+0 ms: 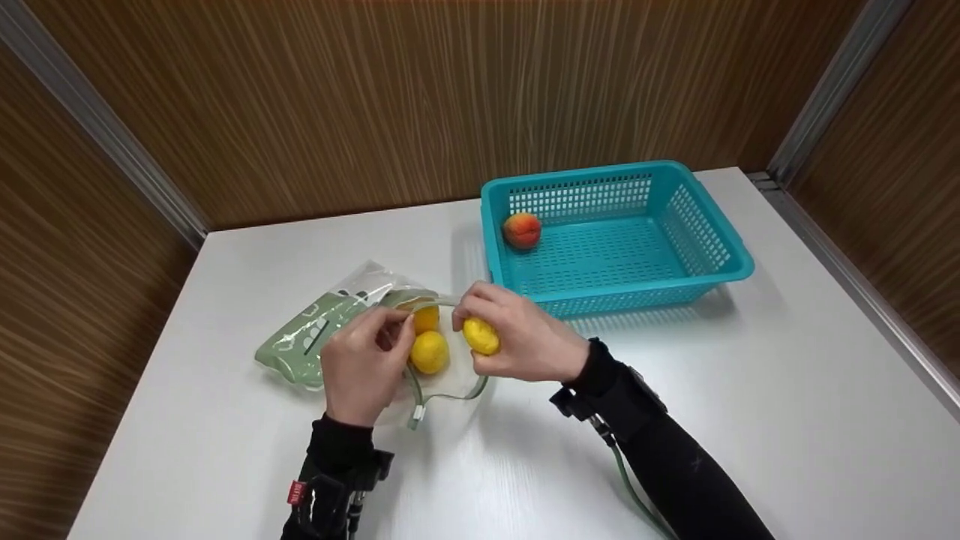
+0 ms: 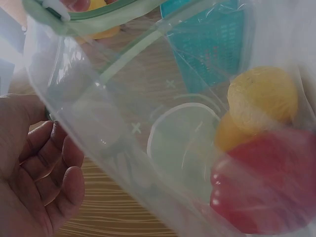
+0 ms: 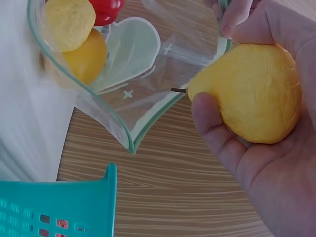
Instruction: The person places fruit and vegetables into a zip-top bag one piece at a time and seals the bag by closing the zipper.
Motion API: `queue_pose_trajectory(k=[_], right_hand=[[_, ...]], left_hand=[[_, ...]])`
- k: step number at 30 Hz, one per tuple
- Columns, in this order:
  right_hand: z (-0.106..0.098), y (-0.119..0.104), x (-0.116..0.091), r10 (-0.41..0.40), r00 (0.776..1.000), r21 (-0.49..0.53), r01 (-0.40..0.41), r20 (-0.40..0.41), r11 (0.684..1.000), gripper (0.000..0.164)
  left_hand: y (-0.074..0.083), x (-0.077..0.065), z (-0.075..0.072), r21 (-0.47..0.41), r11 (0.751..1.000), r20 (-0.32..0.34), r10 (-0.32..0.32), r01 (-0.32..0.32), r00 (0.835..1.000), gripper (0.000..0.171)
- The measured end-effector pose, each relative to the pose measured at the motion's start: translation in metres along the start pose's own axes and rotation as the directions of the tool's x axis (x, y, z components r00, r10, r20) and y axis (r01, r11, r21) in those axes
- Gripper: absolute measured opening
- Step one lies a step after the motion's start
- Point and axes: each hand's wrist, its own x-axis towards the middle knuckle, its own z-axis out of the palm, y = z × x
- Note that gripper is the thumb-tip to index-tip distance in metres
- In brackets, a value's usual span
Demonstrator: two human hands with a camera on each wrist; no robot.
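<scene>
My right hand (image 1: 532, 337) grips a yellow pear (image 3: 256, 94) by its body, the brown stem pointing at the mouth of a clear zip bag (image 1: 319, 337) with green print. In the head view the pear is just right of the bag's opening. My left hand (image 1: 364, 371) pinches the bag's green-trimmed edge between thumb and forefinger, the other fingers curled. Inside the bag lie a round yellow fruit (image 1: 430, 352), an orange-yellow fruit (image 3: 89, 57) and a red lobed thing like a bell pepper (image 2: 266, 182). The bag's mouth stands spread.
A turquoise perforated basket (image 1: 622, 291) stands behind and to the right of the bag, with a red-orange peach (image 1: 523, 230) in its left corner. The white table (image 1: 637, 465) is bounded by wood-grain panels (image 1: 360, 105) at the back and sides.
</scene>
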Motion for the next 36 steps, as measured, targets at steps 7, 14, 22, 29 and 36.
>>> queue_pose_trajectory(k=[7, 14, 22, 29, 36], right_hand=[[0.017, -0.001, 0.002, -0.035, 0.993, -0.035, 0.040, 0.112, 0.999, 0.034], [0.040, 0.004, 0.006, 0.039, 0.980, -0.088, -0.022, 0.194, 0.996, 0.035], [0.064, 0.011, 0.013, 0.072, 0.973, -0.140, -0.042, 0.218, 0.989, 0.031], [0.080, 0.015, 0.019, 0.110, 0.957, -0.141, -0.073, 0.270, 0.987, 0.047], [0.093, 0.017, 0.028, 0.099, 0.956, -0.134, -0.064, 0.275, 0.989, 0.072]], left_hand=[[-0.001, 0.000, -0.001, 0.001, 1.000, 0.005, 0.003, -0.003, 1.000, 0.006], [0.000, 0.000, 0.001, -0.005, 0.999, 0.006, 0.034, -0.034, 0.999, 0.006], [0.000, -0.001, 0.002, -0.002, 0.998, -0.010, 0.062, -0.062, 0.998, 0.005], [0.002, -0.002, 0.003, 0.003, 0.998, 0.017, 0.056, -0.056, 0.998, 0.006], [0.006, -0.004, 0.007, 0.004, 0.996, 0.022, 0.091, -0.091, 0.996, 0.007]])
